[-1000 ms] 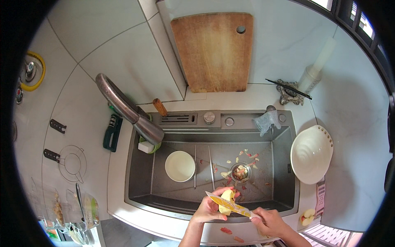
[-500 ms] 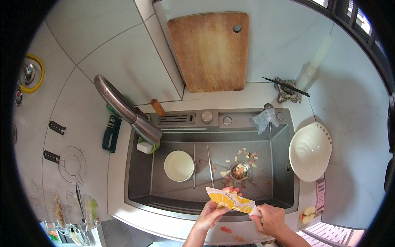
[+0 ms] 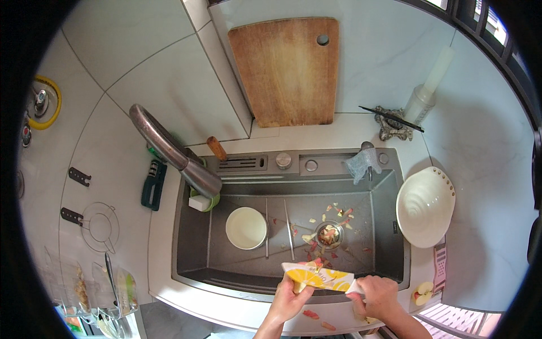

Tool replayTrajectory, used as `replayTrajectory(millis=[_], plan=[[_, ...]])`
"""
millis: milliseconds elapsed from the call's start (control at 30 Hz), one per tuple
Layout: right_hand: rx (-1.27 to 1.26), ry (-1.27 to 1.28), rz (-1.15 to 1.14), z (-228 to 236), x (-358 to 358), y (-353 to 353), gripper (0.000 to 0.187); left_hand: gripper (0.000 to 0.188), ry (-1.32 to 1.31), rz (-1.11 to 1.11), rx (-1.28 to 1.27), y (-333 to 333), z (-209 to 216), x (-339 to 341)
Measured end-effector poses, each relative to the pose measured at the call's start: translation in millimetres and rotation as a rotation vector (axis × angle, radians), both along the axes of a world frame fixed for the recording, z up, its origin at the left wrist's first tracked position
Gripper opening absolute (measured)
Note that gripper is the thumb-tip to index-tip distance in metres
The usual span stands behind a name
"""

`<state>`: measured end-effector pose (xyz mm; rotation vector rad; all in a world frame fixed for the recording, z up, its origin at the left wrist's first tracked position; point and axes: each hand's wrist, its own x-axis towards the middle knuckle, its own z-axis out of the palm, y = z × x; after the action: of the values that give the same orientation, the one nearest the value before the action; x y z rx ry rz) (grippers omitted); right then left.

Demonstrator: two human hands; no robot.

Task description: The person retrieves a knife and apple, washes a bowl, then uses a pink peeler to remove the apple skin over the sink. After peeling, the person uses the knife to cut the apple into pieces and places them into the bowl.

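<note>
My right hand (image 3: 377, 296) grips the white handle of a knife (image 3: 319, 278), whose broad white blade is printed with yellow orange slices. The blade points left across my left hand (image 3: 291, 299), over the sink's near edge. My left hand's fingers are curled behind the blade around what looks like a piece of apple, mostly hidden, with only a little red showing past the blade. Beyond the hands, red and pale apple scraps (image 3: 310, 238) lie around the drain (image 3: 328, 235). Two red peel strips (image 3: 310, 314) rest on the front counter.
A white bowl (image 3: 247, 228) stands inside the grey sink (image 3: 237, 200), under the faucet (image 3: 164, 144). On the right counter are a white basin (image 3: 426, 208), a pink grater (image 3: 440, 266) and a cut apple (image 3: 422, 294). A wooden cutting board (image 3: 285, 73) leans at the back.
The knife has turned slightly, and its handle has shifted a little right with my right hand. My left hand stays close to the same place.
</note>
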<state>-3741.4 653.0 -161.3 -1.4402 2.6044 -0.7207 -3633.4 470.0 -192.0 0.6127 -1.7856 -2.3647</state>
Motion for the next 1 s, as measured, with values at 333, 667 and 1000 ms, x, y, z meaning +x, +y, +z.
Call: replayTrajectory(millis=[333,667,1000], plan=[[-0.102,-0.391,0.061,8,-10,12,0.025,0.035,0.11,-0.079,0.097,-17,4,2],[-0.101,-0.134,0.357,33,-25,-13,0.025,0.039,0.116,-0.054,0.515,-21,8,-2],[0.031,-0.256,0.062,11,-35,1,0.024,0.032,0.078,-0.051,0.366,-25,8,9]])
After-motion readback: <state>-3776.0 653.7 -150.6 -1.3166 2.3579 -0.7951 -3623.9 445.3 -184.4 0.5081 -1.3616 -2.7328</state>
